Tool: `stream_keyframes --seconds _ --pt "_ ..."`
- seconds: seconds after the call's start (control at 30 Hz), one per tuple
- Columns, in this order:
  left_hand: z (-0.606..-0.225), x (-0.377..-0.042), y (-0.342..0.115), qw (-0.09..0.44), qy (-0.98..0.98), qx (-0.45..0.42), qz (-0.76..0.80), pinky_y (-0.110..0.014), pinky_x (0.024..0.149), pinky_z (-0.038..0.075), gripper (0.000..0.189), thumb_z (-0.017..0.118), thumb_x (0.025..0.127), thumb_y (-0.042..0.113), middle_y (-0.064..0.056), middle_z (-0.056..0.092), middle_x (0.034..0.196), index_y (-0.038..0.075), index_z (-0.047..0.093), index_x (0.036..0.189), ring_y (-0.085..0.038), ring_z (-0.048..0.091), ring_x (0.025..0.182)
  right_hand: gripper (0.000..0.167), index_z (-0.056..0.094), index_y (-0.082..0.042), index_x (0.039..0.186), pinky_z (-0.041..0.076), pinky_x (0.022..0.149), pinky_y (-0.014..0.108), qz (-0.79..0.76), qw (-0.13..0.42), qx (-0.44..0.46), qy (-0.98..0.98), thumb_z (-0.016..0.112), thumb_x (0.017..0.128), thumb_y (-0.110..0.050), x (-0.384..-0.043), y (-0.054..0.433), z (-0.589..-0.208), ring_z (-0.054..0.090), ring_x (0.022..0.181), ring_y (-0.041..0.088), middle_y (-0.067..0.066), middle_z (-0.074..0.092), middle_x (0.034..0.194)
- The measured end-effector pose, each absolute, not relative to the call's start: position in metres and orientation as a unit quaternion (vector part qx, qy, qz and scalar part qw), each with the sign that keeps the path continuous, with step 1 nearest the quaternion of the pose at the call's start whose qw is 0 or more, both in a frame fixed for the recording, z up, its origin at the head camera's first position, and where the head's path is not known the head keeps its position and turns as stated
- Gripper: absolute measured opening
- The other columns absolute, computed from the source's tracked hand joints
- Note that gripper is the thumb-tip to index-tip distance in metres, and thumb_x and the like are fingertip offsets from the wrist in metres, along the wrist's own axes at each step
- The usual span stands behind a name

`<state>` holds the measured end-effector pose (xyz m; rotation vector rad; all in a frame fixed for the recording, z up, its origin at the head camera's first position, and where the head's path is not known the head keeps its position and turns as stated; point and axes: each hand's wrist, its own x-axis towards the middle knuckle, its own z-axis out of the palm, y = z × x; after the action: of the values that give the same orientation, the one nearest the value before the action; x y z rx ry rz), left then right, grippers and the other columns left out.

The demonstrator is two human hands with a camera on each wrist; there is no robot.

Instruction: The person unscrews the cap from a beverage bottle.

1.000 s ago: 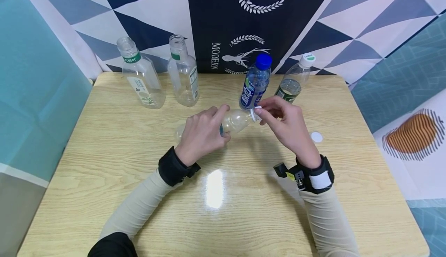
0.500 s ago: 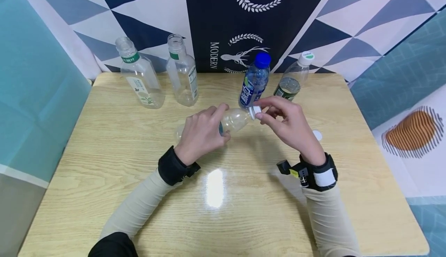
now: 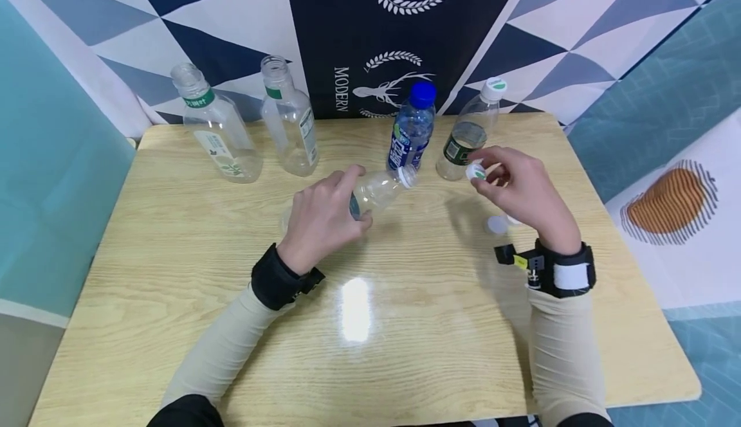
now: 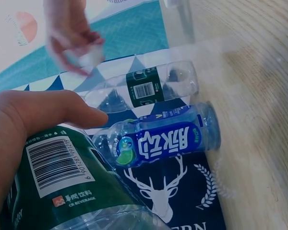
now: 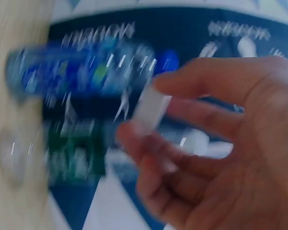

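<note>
My left hand (image 3: 325,220) grips a clear plastic bottle (image 3: 379,190) by its green-labelled middle, tilted low over the table with its uncapped neck toward the right. In the left wrist view the thumb lies along the bottle's green label (image 4: 62,172). Off to the right of that neck, my right hand (image 3: 523,186) pinches a white bottle cap (image 3: 476,171) between thumb and fingers; the cap looks blurred in the right wrist view. Beneath this hand two white caps lie on the table, one of them a white cap (image 3: 496,224) and the other partly hidden.
A blue-capped bottle (image 3: 412,128) and a white-capped bottle with a green label (image 3: 467,132) stand behind the hands. Two uncapped clear bottles, the left one (image 3: 222,131) and its neighbour (image 3: 291,121), stand at the back left. Patterned cloth (image 3: 231,2) hangs behind the table.
The white cap has come off the held bottle's neck, and my right hand has carried it to the right. My left hand still holds the bottle. The head view has shifted slightly.
</note>
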<state>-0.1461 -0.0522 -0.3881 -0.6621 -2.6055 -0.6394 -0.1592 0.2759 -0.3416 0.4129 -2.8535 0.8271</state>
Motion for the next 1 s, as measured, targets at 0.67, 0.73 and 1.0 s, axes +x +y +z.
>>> stream_keyframes --seconds 0.67,0.73,1.0 --pt "-0.385 -0.149 -0.061 0.196 -0.926 -0.226 -0.230 -0.034 0.040 0.040 0.063 0.086 0.070 0.029 -0.006 0.069 0.083 0.011 0.062 0.125 -0.020 0.054 0.054 0.035 0.071 -0.004 0.117 0.050 0.068 0.045 0.130 -0.154 0.019 -0.979 0.070 0.083 -0.013 -0.212 0.302 -0.400 0.062 0.089 0.034 0.021 0.069 0.110" --pt "-0.386 -0.149 -0.061 0.196 -0.926 -0.226 -0.230 -0.035 0.040 0.040 0.063 0.086 0.070 0.029 -0.006 0.069 0.083 0.011 0.062 0.126 -0.020 0.055 0.054 0.037 0.070 -0.004 0.118 0.049 0.066 0.043 0.127 -0.151 0.017 -0.980 0.069 0.082 -0.012 -0.213 0.302 -0.402 0.060 0.087 0.033 0.020 0.068 0.106" --pt "-0.390 -0.150 -0.056 0.179 -0.931 -0.225 -0.225 -0.032 0.040 0.040 0.066 0.085 0.072 0.035 -0.005 0.070 0.085 0.012 0.061 0.128 -0.018 0.054 0.053 0.040 0.063 -0.002 0.125 0.050 0.082 0.051 0.178 -0.136 0.025 -0.974 0.072 0.091 -0.022 -0.192 0.304 -0.384 0.058 0.107 0.042 0.028 0.062 0.121"
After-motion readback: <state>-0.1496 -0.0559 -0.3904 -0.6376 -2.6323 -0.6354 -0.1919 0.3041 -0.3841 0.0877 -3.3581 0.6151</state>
